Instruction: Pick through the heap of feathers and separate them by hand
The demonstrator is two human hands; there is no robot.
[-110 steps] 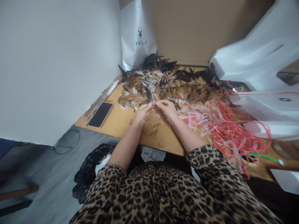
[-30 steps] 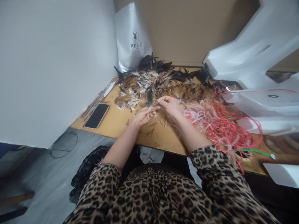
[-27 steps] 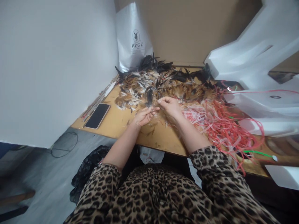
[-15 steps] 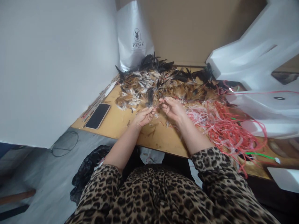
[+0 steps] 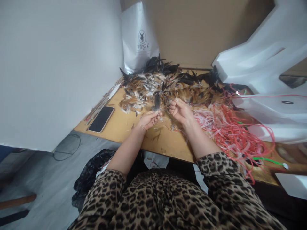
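Over the table's middle, my left hand is closed in a pinch around the base of a dark feather that stands upright from the fingertips. My right hand is slightly higher and a short gap to the right. Its thumb and fingers are pinched together, but what lies between them is too fine to make out. Just beyond both hands spreads a heap of brown, white and black feathers. Beside my right forearm lies a tangle of red and pink plastic strips.
A phone lies on the wooden table at left. A white printed bag stands at the back. White panels rise on the right. A black plastic bag is below the table edge.
My right hand has shifted slightly right and up, widening the gap from my left hand. The left hand keeps its pinch on the feather. Reddish material visible between the hands before no longer shows clearly.
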